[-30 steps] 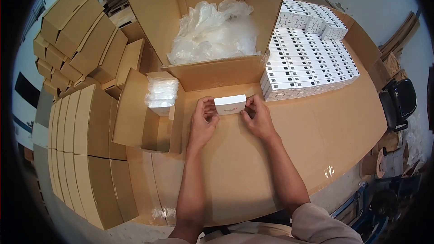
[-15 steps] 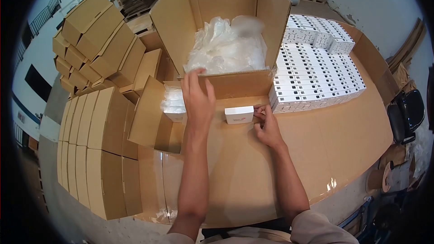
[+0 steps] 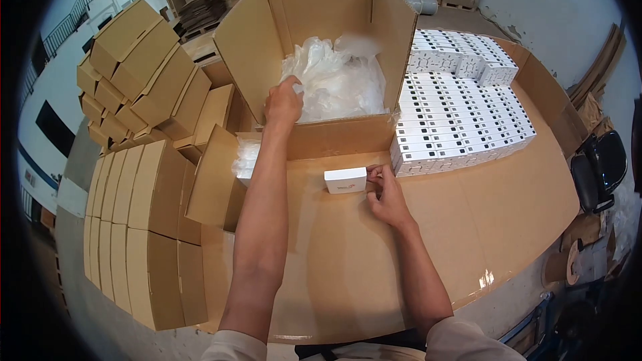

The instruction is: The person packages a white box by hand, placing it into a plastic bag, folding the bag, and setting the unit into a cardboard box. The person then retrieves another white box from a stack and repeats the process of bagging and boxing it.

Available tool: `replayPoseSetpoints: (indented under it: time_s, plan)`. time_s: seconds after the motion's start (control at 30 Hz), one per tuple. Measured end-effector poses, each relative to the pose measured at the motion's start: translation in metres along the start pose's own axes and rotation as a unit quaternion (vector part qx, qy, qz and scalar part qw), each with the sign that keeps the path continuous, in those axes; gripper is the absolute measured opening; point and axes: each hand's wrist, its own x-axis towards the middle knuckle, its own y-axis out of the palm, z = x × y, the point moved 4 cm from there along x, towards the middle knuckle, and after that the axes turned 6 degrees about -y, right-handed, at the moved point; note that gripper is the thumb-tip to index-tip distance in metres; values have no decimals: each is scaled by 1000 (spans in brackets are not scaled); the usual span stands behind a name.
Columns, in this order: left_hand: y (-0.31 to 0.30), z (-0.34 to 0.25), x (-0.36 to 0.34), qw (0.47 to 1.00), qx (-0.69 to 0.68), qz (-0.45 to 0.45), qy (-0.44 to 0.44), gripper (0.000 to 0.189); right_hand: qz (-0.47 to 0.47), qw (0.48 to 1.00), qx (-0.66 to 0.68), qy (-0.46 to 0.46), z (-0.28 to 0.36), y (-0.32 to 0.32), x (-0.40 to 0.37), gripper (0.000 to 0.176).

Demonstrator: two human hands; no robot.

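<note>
My left hand reaches over the near wall of the large open carton. Its fingers are curled closed at the left edge of the pile of clear plastic bags, pinching a bag there. A small white box with a printed mark stands upright on the cardboard-covered table. At the box's right end is my right hand, its thumb and fingers closed on that edge. Left of my forearm, an open brown box holds plastic-wrapped white boxes, partly hidden by my arm.
Many white boxes with dark square labels are stacked in rows right of the carton. Brown cardboard boxes are piled on the left, with more behind. A black chair stands beyond the table's right side.
My left hand has moved up and into the large carton, its fingers closing at the plastic bags. My right hand stays at the small white box's end. The view has shifted slightly.
</note>
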Motion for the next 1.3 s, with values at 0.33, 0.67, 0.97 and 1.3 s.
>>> replayPoseSetpoints:
  time_s: [0.33,0.67,0.97,1.3]
  plan:
    - [-24,-9,12,970,-80,-145,176,32,1,1000,-9,8,6,0,-1,36]
    - [-50,-37,0,955,-33,-240,172,40,-11,1000,-3,1,10,0,-1,35]
    - [-90,-49,-31,901,-223,-341,151,36,-8,1000,-16,-23,9,0,0,36]
    - [-82,-51,-21,920,-188,-326,111,34,1,1000,-20,3,9,-1,-1,35]
